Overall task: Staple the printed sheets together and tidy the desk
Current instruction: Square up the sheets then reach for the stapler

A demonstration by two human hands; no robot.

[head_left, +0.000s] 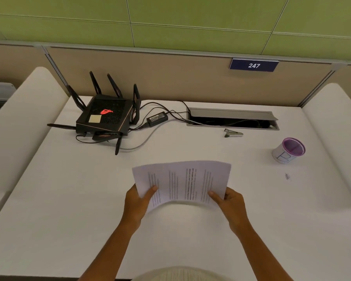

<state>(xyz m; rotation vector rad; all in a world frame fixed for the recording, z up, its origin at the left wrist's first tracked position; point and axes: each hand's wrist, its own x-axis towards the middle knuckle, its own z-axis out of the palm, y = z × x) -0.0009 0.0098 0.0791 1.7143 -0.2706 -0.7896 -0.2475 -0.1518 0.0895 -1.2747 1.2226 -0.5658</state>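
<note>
The printed sheets are held above the middle of the white desk, bowed upward, text running sideways. My left hand grips their near left corner with the thumb on top. My right hand grips the near right corner the same way. A small silver stapler lies on the desk far behind the sheets, just in front of the cable hatch, apart from both hands.
A black router with several antennas sits at the back left, its power brick and cables trailing to an open cable hatch. A purple-rimmed pen cup stands at the right. A small dark scrap lies near it.
</note>
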